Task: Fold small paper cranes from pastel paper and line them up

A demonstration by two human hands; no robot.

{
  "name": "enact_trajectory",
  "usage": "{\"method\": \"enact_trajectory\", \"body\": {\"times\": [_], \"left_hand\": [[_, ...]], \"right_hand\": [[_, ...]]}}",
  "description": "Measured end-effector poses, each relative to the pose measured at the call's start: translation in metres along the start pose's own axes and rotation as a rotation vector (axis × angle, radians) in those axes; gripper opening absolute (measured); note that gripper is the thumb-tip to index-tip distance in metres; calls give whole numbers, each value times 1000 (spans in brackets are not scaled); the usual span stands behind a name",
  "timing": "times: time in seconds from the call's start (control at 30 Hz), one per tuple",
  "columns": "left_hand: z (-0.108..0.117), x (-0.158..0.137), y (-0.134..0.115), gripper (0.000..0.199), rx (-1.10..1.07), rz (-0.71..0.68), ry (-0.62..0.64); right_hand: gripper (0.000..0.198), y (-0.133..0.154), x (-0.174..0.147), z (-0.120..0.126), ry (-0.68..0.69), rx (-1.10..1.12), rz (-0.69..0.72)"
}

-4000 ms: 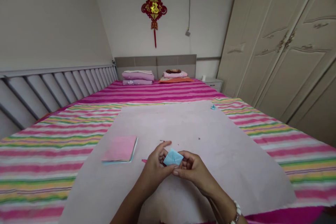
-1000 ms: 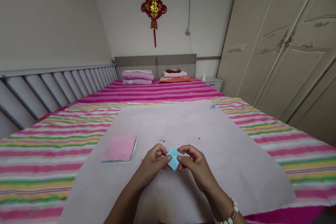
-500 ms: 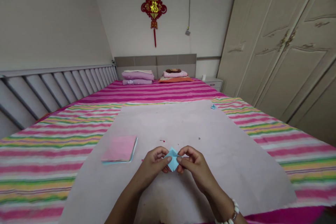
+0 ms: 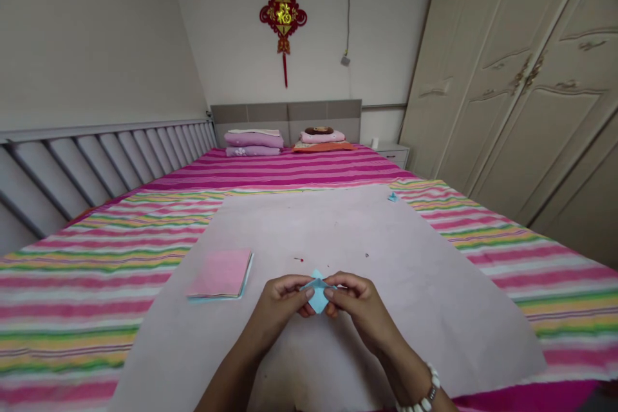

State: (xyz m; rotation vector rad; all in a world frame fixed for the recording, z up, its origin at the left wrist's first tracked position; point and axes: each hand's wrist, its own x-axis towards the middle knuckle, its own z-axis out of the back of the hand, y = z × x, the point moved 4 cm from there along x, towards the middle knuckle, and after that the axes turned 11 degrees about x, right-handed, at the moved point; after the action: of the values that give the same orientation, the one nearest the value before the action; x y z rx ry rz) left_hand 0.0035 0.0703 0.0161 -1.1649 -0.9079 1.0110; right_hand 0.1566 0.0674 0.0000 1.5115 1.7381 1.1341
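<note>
A small folded piece of light blue origami paper (image 4: pixel 317 299) is held between my two hands, above the pale sheet. Its upper tip points away from me, and a fold runs across its upper part. My left hand (image 4: pixel 284 299) pinches the left corner, thumb on the front and fingers behind. On the opposite corner my right hand (image 4: pixel 355 296) has the same pinch; a beaded bracelet (image 4: pixel 431 389) circles that wrist. The fingertips behind the paper are partly hidden.
A stack of square coloured paper (image 4: pixel 221 273), pink on top, lies left on the pale sheet (image 4: pixel 270 219). A small blue folded piece (image 4: pixel 393 197) sits at the sheet's far right corner. A tiny red-tipped item (image 4: pixel 299 260) lies beyond my hands. A railing (image 4: pixel 120 148) borders the left side.
The upper part of the blue paper now looks flatter and wider, with its fold opened sideways. The fingers of both hands have straightened slightly along its top edges.
</note>
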Motion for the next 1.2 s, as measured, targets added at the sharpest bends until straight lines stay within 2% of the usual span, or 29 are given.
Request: {"method": "enact_trajectory", "body": {"times": [0.17,0.3,0.57,0.77,1.0,1.2], "left_hand": [[1,-1,2,18,-54,-14,-19],[-1,0,1,14,-45,-10,-26],[1,0,-6,19,102,-27,-105],[-1,-1,-1,21,37,25,-73],[-2,-7,4,30,-225,88,54],[2,-8,3,31,-223,55,157]], "right_hand": [[13,0,1,2,14,17,10],[7,4,1,0,37,28,73],[7,6,0,-3,67,-72,159],[7,8,0,-4,44,-122,210],[8,9,-2,0,-8,-32,121],[9,7,-2,1,-37,-1,67]]}}
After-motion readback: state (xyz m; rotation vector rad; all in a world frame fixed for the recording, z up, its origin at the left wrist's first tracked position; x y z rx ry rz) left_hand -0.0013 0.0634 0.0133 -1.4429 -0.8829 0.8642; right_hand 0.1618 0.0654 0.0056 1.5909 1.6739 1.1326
